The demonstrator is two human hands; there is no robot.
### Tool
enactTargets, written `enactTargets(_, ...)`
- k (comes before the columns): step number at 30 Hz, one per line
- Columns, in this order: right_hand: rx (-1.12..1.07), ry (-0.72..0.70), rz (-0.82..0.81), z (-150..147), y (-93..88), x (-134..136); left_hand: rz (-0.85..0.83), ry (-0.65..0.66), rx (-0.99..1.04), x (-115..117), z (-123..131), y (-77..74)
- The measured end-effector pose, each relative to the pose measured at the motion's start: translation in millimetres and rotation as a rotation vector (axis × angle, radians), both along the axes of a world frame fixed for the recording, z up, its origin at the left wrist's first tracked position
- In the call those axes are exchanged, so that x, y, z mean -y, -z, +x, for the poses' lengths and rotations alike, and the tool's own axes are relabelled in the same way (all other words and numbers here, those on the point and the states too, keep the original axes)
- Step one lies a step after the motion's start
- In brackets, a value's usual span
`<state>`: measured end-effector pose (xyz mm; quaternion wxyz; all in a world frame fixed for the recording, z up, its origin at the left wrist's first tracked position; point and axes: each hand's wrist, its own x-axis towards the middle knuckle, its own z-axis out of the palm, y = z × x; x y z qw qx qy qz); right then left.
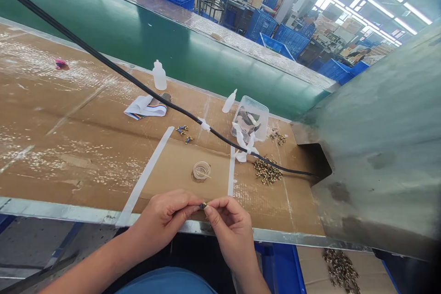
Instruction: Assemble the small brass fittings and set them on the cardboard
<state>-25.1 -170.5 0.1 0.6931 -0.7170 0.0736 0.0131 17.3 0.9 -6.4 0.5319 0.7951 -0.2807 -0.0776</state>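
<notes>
Going left to right across this bench, there's a small pink blob [60, 63] on a big brown corrugated cardboard sheet [76, 156], then a flat white-and-rainbow ribbon cable [146, 108] and a few tiny blue-and-brass connectors [182, 129]. Down at the near edge, the left hand [165, 218] and right hand [232, 232] are both closed narrow, fingertips pinching a tiny dark-and-brass fitting [203, 205] between them. That's my main worry: something that small could pop out of the pinch, and with the shiny metal bench edge [193, 226] right below, it could easily go over the side. Behind the hands sits a small clear round plastic dish [201, 171], with a white plastic bottle [159, 76] standing further back and a white plastic dropper bottle [229, 101] lying tilted, which could leak if it's uncapped. A long black rubber cable [138, 80], taped down with white tape, crosses toward a grey-green metal hood [379, 147], so a snagged sleeve could tug it and scatter the loose heap of brass fittings [268, 171] beside it. Next to the cable is a clear plastic tub [250, 117]. No brand or readable writing that I can make out anywhere.
</notes>
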Motion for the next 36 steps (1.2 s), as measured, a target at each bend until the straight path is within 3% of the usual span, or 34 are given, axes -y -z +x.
enactTargets(6,0.044,0.017,-0.165,-7,5.2,0,0.042,0.024,0.062,0,-4,4.1)
enactTargets(12,0.067,-0.062,-0.245,-12,3.5,5,0.118,0.064,0.098,-2,-10,4.3)
enactTargets(21,-0.165,-0.134,-0.125,-9,-7.0,13,0.217,0.159,0.158,1,-13,0.7)
enactTargets(26,-0.203,-0.146,-0.14,-5,-11.1,14,0.228,0.209,0.176,0,-14,2.4)
enactTargets(32,-0.157,-0.167,-0.202,-7,-4.5,17,0.2,0.187,0.141,0,-12,4.9)
enactTargets(36,-0.138,-0.141,-0.123,-5,-0.9,17,0.117,0.114,0.033,2,-8,3.3)
